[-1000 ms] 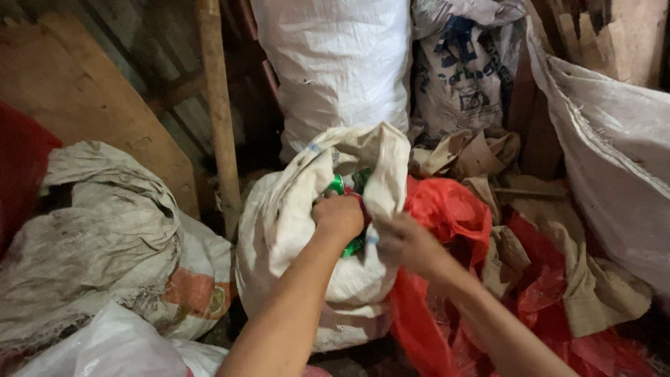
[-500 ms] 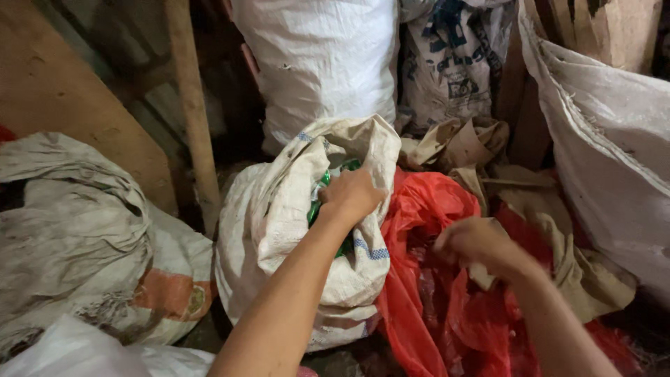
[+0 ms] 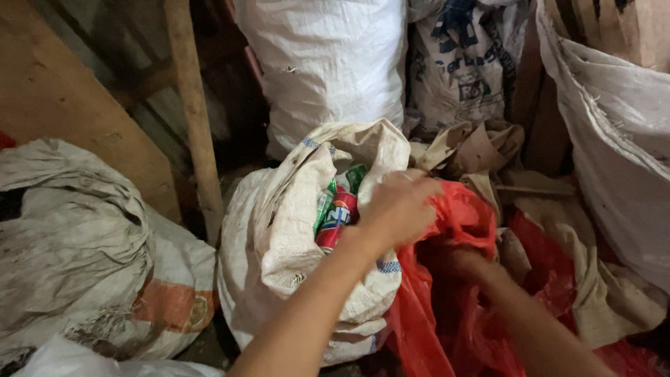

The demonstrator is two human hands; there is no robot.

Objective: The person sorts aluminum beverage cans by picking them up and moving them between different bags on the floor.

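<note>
Head view: the left hand [image 3: 399,208] now holds a red can [image 3: 336,220] at the mouth of the white woven sack [image 3: 279,244], while the right hand [image 3: 466,265] has dropped into the red bag [image 3: 460,209] to its right, its grip hidden.

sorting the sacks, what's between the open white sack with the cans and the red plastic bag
In the head view, the left hand lies between them, over the open white sack's rim beside the red plastic bag.
</note>
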